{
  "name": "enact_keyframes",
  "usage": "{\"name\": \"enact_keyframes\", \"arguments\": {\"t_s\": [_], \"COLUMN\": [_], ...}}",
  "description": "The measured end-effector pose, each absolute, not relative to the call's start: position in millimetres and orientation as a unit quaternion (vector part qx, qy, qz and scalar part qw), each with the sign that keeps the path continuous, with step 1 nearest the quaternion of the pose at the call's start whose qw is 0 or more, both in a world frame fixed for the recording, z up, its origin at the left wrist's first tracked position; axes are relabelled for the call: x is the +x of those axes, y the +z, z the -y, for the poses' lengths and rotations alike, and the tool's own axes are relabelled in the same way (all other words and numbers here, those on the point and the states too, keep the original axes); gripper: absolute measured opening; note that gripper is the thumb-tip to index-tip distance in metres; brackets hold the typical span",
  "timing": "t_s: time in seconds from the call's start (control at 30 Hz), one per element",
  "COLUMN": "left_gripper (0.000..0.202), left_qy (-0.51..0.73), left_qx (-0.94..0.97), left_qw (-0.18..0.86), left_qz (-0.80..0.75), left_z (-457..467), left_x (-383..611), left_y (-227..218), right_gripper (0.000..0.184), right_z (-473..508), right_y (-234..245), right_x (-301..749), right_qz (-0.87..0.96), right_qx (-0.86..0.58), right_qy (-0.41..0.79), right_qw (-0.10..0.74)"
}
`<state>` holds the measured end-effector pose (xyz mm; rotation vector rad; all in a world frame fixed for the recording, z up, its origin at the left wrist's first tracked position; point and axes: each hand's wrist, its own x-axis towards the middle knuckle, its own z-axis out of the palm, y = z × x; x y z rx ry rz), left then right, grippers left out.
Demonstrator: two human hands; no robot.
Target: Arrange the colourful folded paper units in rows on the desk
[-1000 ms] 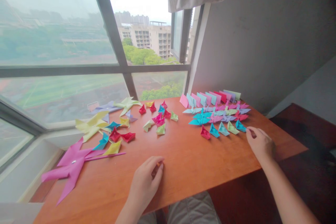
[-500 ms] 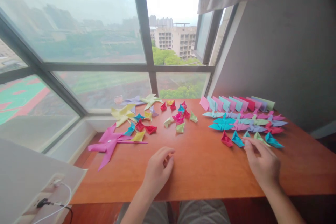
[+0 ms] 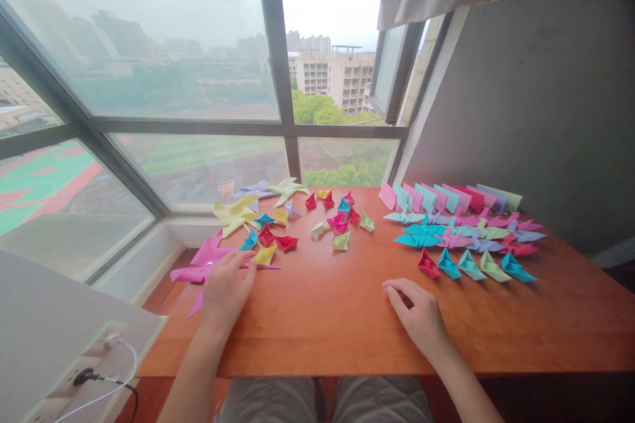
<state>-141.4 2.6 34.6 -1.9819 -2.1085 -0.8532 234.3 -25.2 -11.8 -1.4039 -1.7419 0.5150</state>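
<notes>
My left hand (image 3: 227, 287) lies on the wooden table (image 3: 347, 330) with its fingers over part of a big pink paper pinwheel (image 3: 198, 264). My right hand (image 3: 417, 317) rests on bare wood near the front middle, fingers loosely curled, nothing visible in it. A row of small folded paper boats (image 3: 471, 266) in red, blue and green lies just beyond the right hand. Behind them are paper cranes (image 3: 466, 232) and standing folded cards (image 3: 446, 197).
Yellow and lilac pinwheels (image 3: 237, 211) and a scatter of small folded pieces (image 3: 327, 219) lie at the table's left back by the window. A grey wall stands on the right. A white surface with a plugged cable (image 3: 94, 377) is at the lower left.
My left hand moved left from the table's middle onto the pink pinwheel. My right hand drew back from the row of boats toward the front middle. The camera turned slightly left.
</notes>
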Motion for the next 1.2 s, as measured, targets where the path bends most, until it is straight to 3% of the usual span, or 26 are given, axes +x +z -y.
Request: {"name": "enact_keyframes", "arguments": {"t_s": [0.2, 0.6, 0.87, 1.2], "left_gripper": [0.022, 0.015, 0.016, 0.017], "left_qy": [-0.247, -0.391, -0.359, -0.335], "left_qx": [-0.661, -0.683, -0.756, -0.785], "left_qw": [0.052, -0.058, -0.201, -0.239], "left_qz": [0.707, 0.614, 0.509, 0.462], "left_z": [-5.6, 10.3, 21.9, 26.8], "left_x": [-144.8, -96.8, -26.1, 6.3], "left_y": [26.7, 27.5, 15.8, 16.1], "right_gripper": [0.031, 0.03, 0.02, 0.015], "right_z": [24.8, 25.5, 32.1, 32.6], "right_y": [-14.1, -11.8, -7.6, -6.6], "right_x": [234.0, 232.0, 226.7, 227.0], "right_qz": [0.697, 0.691, 0.72, 0.751], "right_qx": [-0.556, -0.551, -0.505, -0.473], "right_qy": [0.209, 0.222, 0.262, 0.259], "right_qw": [0.401, 0.411, 0.397, 0.382]}}
